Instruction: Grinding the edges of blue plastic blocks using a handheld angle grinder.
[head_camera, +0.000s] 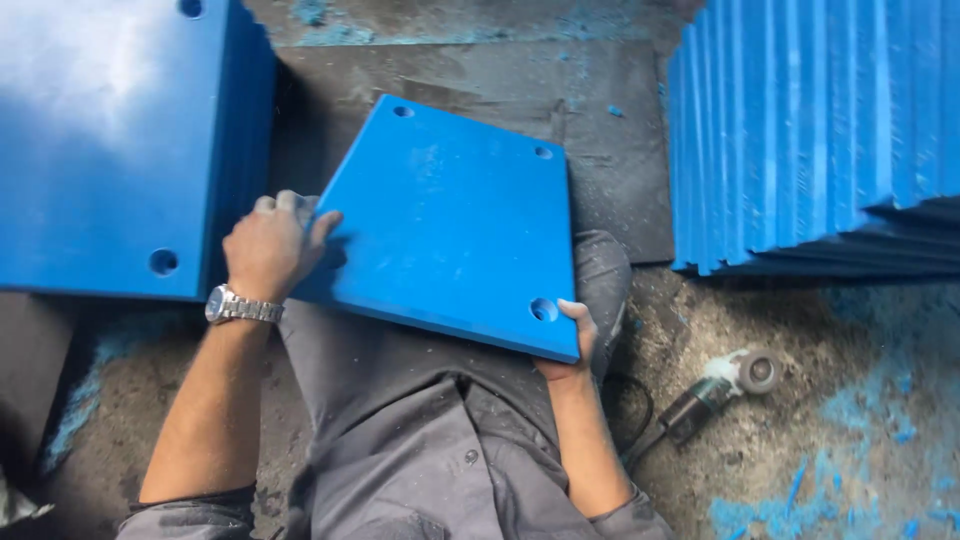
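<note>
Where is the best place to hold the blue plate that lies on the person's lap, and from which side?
Probably by two opposite edges of the blue plate, from left and right, as the left hand and right hand do. It is flat, wide, tilted on the lap, with edges overhanging.

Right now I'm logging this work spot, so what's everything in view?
Blue plate: one, blue, across the lap, holes at corners.
Stacked plates: one pile, blue, upper left.
Upright plates: one row, blue, upper right, on edge.
Angle grinder: one, dark, on the floor at right.
Wristwatch: one, silver, left wrist.
Left hand: on the plate's left edge.
Right hand: gripping the plate's near right corner.
</note>
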